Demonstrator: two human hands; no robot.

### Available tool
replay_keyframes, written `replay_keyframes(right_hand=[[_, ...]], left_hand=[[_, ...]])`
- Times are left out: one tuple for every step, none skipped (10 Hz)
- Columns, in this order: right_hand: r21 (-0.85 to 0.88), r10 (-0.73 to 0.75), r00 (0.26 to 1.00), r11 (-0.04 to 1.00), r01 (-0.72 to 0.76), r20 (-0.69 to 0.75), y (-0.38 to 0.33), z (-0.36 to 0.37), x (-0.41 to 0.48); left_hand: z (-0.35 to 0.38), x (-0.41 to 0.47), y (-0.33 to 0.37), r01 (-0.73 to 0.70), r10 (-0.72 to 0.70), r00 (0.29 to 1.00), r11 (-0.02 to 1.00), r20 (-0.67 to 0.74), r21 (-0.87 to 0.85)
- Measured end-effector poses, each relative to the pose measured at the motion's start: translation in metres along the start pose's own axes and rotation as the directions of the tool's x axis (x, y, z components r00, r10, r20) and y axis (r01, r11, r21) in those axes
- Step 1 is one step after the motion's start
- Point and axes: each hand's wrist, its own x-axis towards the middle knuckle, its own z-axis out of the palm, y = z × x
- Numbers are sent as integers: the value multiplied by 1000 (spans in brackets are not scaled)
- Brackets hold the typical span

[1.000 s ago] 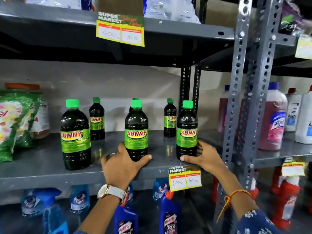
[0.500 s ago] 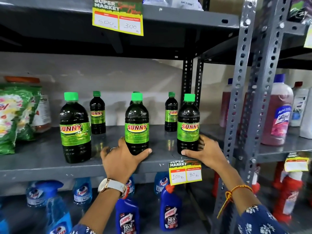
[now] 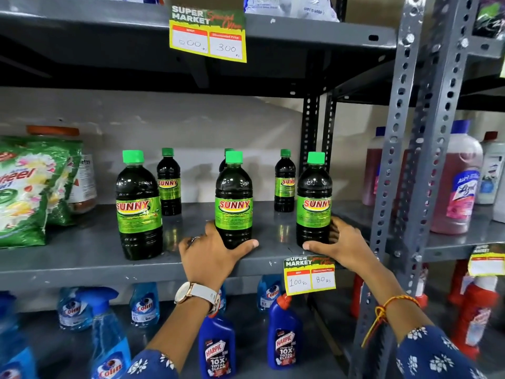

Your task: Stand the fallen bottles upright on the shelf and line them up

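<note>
Bottles stood upright on the shelf [image 3: 82, 258]: three in front, three smaller-looking ones behind. The left hand [image 3: 210, 255] cupped the base of the middle bottle [image 3: 233, 203], thumb in front, fingers around the left side. The right hand [image 3: 341, 247] cupped the base of the right bottle [image 3: 314, 201] likewise. Both grips were loose, half-open. To line them up well, I would slide each by its base, level with the left bottle [image 3: 139, 206], labels forward. Against the frame a second earlier, neither hand nor bottle had visibly shifted; only the camera had moved.
</note>
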Motion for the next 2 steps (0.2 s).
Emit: replay_keyframes(right_hand=[[45, -6, 1000, 999, 7, -23, -7, -1, -4], [-1, -85, 954, 996, 88, -286, -15, 4, -15]], left_hand=[[-5, -3, -6, -40, 40, 999, 999, 26, -25], [-11, -17, -17, -106, 110, 989, 993, 94, -48]])
